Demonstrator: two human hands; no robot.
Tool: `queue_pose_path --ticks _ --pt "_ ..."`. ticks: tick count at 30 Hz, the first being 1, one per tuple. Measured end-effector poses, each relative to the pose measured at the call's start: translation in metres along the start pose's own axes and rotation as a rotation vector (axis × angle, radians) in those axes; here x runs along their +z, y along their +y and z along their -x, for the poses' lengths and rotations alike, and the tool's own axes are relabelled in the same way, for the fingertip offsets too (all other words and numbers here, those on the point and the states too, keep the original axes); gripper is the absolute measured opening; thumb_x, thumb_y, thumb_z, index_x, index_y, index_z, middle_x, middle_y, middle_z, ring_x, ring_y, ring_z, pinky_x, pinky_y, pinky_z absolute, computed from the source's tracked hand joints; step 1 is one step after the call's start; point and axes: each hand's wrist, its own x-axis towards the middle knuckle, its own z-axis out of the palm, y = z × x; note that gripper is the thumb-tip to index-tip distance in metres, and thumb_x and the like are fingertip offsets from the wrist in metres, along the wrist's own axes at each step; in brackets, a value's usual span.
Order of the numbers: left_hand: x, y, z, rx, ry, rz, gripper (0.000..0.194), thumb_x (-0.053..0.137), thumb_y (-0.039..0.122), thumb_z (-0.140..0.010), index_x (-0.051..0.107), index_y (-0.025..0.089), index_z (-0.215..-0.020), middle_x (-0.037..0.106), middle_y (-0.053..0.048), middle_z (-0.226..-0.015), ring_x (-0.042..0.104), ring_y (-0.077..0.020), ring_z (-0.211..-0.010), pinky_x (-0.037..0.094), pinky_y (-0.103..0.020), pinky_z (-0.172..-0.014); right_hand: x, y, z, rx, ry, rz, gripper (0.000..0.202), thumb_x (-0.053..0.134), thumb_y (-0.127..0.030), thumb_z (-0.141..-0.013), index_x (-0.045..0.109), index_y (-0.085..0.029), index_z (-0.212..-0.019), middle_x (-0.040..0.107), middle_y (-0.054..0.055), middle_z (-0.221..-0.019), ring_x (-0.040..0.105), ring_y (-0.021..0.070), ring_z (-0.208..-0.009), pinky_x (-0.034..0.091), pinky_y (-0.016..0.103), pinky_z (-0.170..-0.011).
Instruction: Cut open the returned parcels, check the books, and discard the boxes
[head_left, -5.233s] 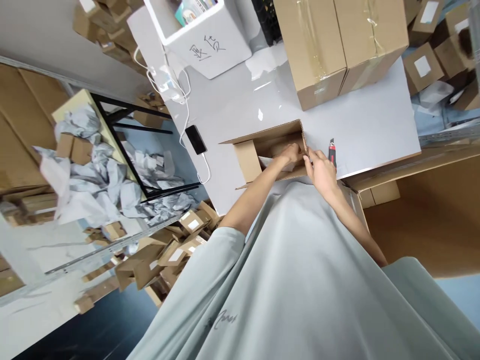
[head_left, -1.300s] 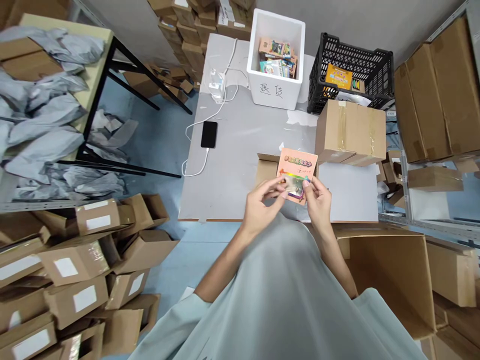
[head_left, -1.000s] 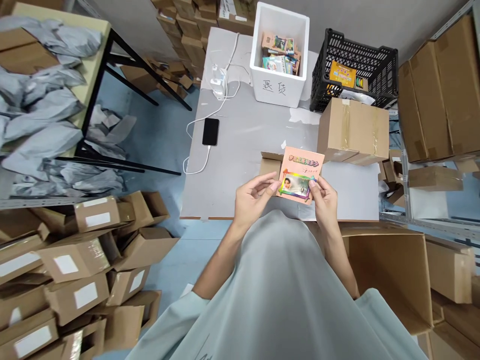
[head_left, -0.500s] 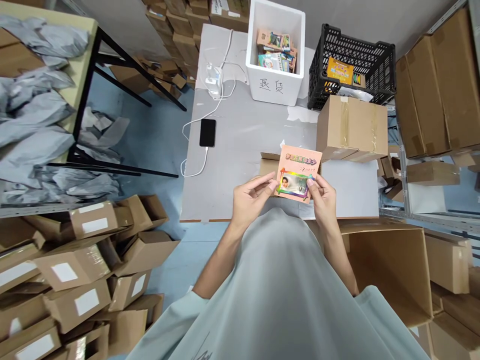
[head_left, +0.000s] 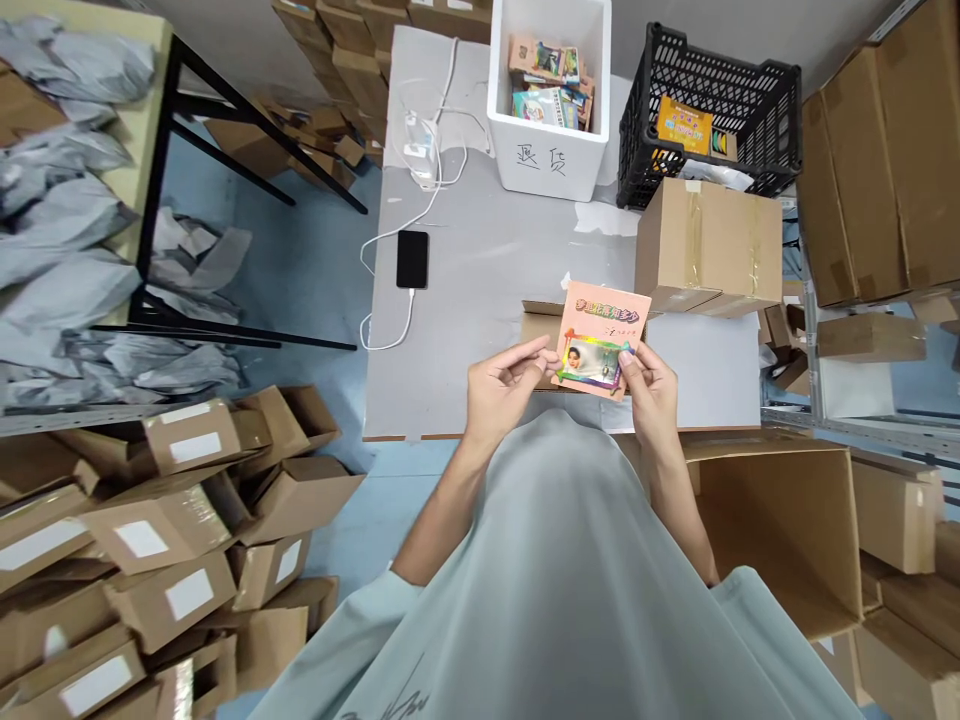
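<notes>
A pink booklet (head_left: 604, 312) with a rainbow-framed picture is held over a small cardboard box (head_left: 538, 322) at the table's near edge. My right hand (head_left: 651, 392) grips its right side, thumb on the cover. At the booklet's lower left corner is my left hand (head_left: 504, 388), its thumb and fingertips pressed close together; whether they pinch the booklet's edge or only touch it is hard to tell. The booklet hides part of the small box.
On the grey table (head_left: 457, 330) are a phone (head_left: 412, 260) with a white cable, a white foam box (head_left: 549, 170) of booklets, a black crate (head_left: 712, 100) and a taped carton (head_left: 709, 245). Several cartons (head_left: 172, 500) lie left; an open carton (head_left: 780, 530) stands right.
My left thumb has come off the booklet's face, and its fingertips are now at the corner. The booklet has shifted slightly up and right, still in my right hand.
</notes>
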Motion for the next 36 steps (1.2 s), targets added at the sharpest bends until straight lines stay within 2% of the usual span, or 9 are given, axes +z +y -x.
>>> queue_pose_path --ticks 13,18,21,25,29,31,33,35,36 --pt "-0.003 0.003 -0.003 0.001 -0.018 0.01 0.038 0.1 0.04 -0.083 0.091 0.019 -0.114 0.088 -0.006 -0.095 0.087 -0.0225 -0.087 0.075 -0.038 -0.085 0.0 0.0 -0.002 -0.015 -0.009 -0.024 0.048 0.081 -0.066 -0.101 0.083 -0.026 -0.129 0.088 0.007 -0.131 0.083 0.0294 -0.12 0.07 0.045 -0.105" --pt "-0.007 0.001 -0.006 -0.024 0.02 -0.019 0.046 0.103 0.043 -0.079 0.091 0.021 -0.117 0.085 -0.003 -0.088 0.084 -0.0201 -0.081 0.072 -0.036 -0.085 -0.003 0.0 -0.002 -0.011 -0.003 -0.008 0.05 0.078 -0.067 -0.103 0.083 -0.027 -0.134 0.088 0.007 -0.13 0.084 0.0299 -0.119 0.071 0.046 -0.103" --pt "-0.009 -0.003 -0.007 -0.061 0.012 0.006 0.051 0.104 0.047 -0.077 0.09 0.02 -0.117 0.087 -0.006 -0.093 0.085 -0.022 -0.086 0.072 -0.039 -0.09 -0.004 0.001 -0.003 -0.003 -0.003 -0.023 0.053 0.08 -0.068 -0.101 0.083 -0.027 -0.134 0.088 0.007 -0.126 0.084 0.03 -0.117 0.072 0.048 -0.104" --pt "-0.008 -0.005 -0.007 -0.134 -0.074 0.071 0.055 0.102 0.057 -0.08 0.09 0.02 -0.119 0.089 -0.012 -0.108 0.086 -0.0284 -0.099 0.073 -0.045 -0.095 -0.003 0.005 -0.006 0.014 -0.024 -0.047 0.056 0.079 -0.07 -0.1 0.082 -0.028 -0.136 0.088 0.008 -0.131 0.083 0.0319 -0.125 0.071 0.05 -0.107" --pt "0.0 -0.01 -0.006 -0.21 -0.252 0.042 0.055 0.099 0.064 -0.081 0.092 0.018 -0.11 0.088 -0.013 -0.112 0.085 -0.0308 -0.098 0.074 -0.04 -0.079 0.001 0.015 -0.014 -0.022 -0.035 0.003 0.061 0.075 -0.071 -0.101 0.078 -0.027 -0.144 0.084 0.011 -0.141 0.076 0.0341 -0.14 0.067 0.053 -0.116" --pt "0.006 -0.016 -0.003 -0.149 -0.21 -0.001 0.053 0.098 0.064 -0.082 0.091 0.017 -0.107 0.087 -0.011 -0.113 0.083 -0.0283 -0.096 0.074 -0.038 -0.073 0.005 0.019 -0.016 -0.116 0.069 0.137 0.063 0.076 -0.07 -0.101 0.077 -0.029 -0.148 0.077 0.012 -0.154 0.069 0.0338 -0.15 0.061 0.055 -0.124" --pt "0.012 -0.021 0.002 -0.019 -0.113 -0.08 0.047 0.092 0.061 -0.09 0.091 0.019 -0.111 0.086 -0.009 -0.119 0.082 -0.0245 -0.096 0.075 -0.036 -0.076 0.011 0.021 -0.014 -0.206 0.154 0.261 0.06 0.077 -0.068 -0.101 0.077 -0.03 -0.148 0.072 0.012 -0.161 0.066 0.0329 -0.153 0.056 0.056 -0.129" --pt "0.018 -0.024 0.008 0.127 -0.069 -0.201 0.038 0.084 0.053 -0.1 0.091 0.021 -0.12 0.084 -0.009 -0.128 0.082 -0.0218 -0.1 0.075 -0.034 -0.082 0.019 0.02 -0.008 -0.211 0.118 0.277 0.059 0.079 -0.067 -0.1 0.078 -0.028 -0.145 0.075 0.013 -0.156 0.071 0.032 -0.145 0.06 0.053 -0.125" --pt "0.02 -0.024 0.012 0.194 -0.083 -0.265 0.035 0.08 0.049 -0.104 0.09 0.023 -0.124 0.083 -0.01 -0.133 0.082 -0.0217 -0.105 0.074 -0.034 -0.086 0.023 0.02 -0.006 -0.186 0.074 0.259 0.059 0.081 -0.067 -0.098 0.079 -0.027 -0.141 0.079 0.013 -0.148 0.076 0.0313 -0.136 0.064 0.05 -0.119"
